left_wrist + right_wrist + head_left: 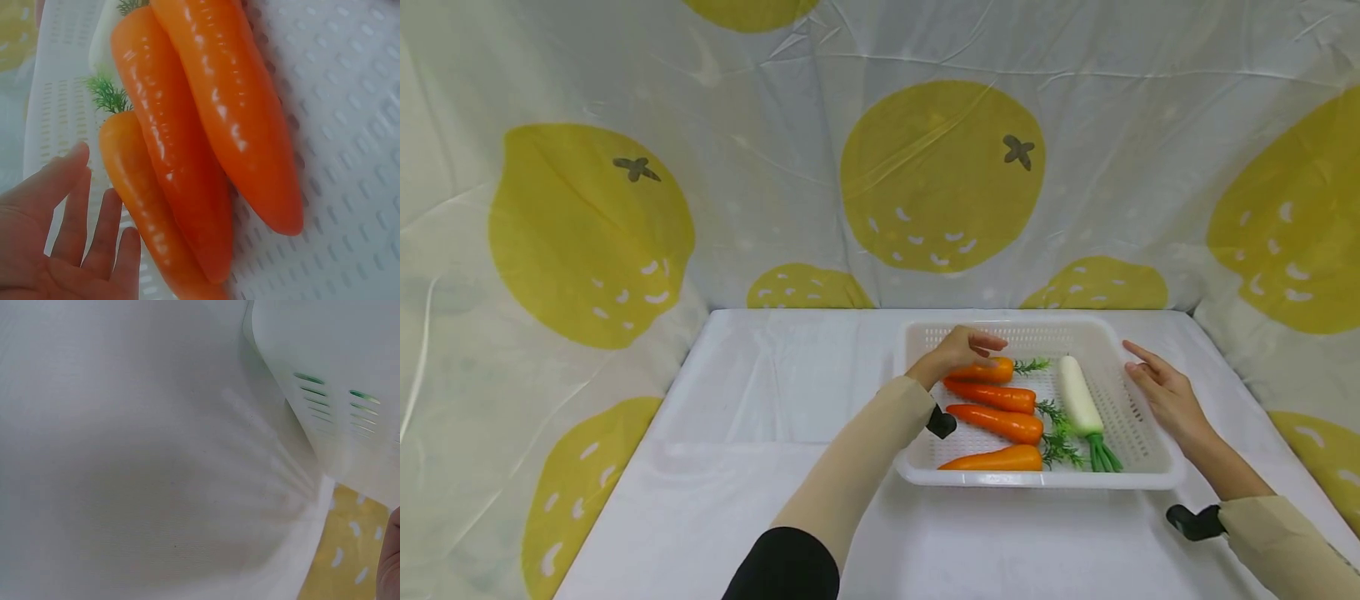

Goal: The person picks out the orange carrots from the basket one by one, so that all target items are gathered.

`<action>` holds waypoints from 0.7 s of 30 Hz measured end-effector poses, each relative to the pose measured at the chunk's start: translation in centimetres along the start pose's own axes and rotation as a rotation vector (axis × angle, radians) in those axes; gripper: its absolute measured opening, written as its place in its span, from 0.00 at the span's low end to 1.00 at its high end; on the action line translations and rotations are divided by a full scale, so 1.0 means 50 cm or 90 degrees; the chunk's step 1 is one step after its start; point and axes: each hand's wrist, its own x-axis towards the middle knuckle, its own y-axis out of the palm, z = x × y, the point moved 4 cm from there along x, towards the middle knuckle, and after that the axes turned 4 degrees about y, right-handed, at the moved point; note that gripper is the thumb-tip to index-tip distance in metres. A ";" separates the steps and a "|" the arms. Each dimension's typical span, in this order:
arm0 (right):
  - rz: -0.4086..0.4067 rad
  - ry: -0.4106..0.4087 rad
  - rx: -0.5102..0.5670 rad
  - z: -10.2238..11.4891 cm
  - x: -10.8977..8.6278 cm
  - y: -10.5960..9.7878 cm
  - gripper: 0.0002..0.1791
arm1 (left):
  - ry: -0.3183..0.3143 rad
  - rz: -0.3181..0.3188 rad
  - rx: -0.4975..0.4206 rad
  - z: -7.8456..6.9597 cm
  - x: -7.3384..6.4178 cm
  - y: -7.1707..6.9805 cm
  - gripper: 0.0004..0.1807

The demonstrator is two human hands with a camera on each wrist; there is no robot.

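Note:
A white perforated plastic basket (1037,480) holds several orange carrots with green sprigs, and a white radish (1078,396) with green stems lies at their right. My left hand (957,354) is over the basket's far left part, beside the farthest carrot (1002,370). In the left wrist view the fingers of this left hand (69,231) are spread and loosely bent, fingertips close to that carrot (140,181), nothing gripped. At the basket's right rim is my right hand (1165,398), fingers extended toward the edge. Only a sliver of the right hand (390,559) shows in the right wrist view.
Beneath the basket a white cloth (760,400) covers the table. Behind and at both sides hangs a pale curtain (760,167) printed with yellow fruit. Black wrist straps (1195,522) stick out near the sleeves.

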 end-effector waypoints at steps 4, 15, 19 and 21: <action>-0.005 0.007 -0.009 0.001 0.001 -0.001 0.28 | 0.003 0.020 0.023 0.006 -0.001 0.001 0.21; 0.001 0.035 -0.017 -0.007 0.000 -0.003 0.30 | -0.026 0.072 0.110 0.019 -0.009 0.004 0.24; 0.003 0.032 -0.006 -0.007 0.000 -0.002 0.29 | -0.041 0.085 0.119 0.024 -0.008 0.005 0.25; 0.002 0.028 0.002 -0.006 0.000 -0.002 0.29 | -0.042 0.087 0.117 0.025 -0.007 0.004 0.25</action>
